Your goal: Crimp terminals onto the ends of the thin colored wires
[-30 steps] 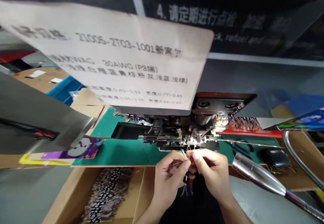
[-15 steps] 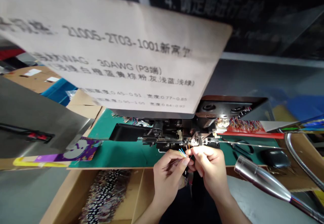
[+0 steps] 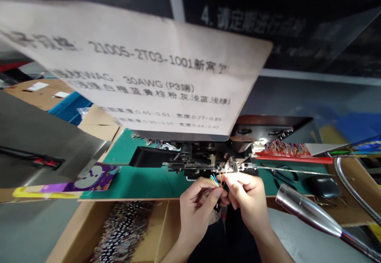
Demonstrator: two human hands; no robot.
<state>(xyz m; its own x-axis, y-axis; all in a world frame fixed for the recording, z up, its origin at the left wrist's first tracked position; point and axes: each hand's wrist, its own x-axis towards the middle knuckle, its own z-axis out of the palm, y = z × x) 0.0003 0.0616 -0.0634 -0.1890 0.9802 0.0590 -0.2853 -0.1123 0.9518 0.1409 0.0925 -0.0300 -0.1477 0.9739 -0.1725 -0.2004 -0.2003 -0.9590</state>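
Observation:
My left hand [image 3: 196, 205] pinches a small bundle of thin coloured wires [image 3: 213, 180] between thumb and forefinger. Blue, yellow and green ends fan out above the fingertips, and an orange wire [image 3: 222, 179] stands apart toward the right. Close beside it, my right hand [image 3: 248, 195] is closed in a pinch at a single thin wire, most of which the fingers hide. Both hands are just in front of the terminal crimping machine [image 3: 211, 160], the right fingertips nearest its crimping point. A strip of metal terminals runs across the machine.
A paper label [image 3: 143, 68] covers much of the machine's front. Below left, a cardboard box [image 3: 160, 223] holds many bundled wires. A metal gooseneck lamp [image 3: 309, 209] stands at the right, near scissors [image 3: 284, 173] and a black case [image 3: 324, 185] on the green mat [image 3: 131, 183].
The right fingertips have shifted slightly away from the left ones, and more of the orange wire shows between them. The left hand keeps its pinch. The camera view has tilted a little.

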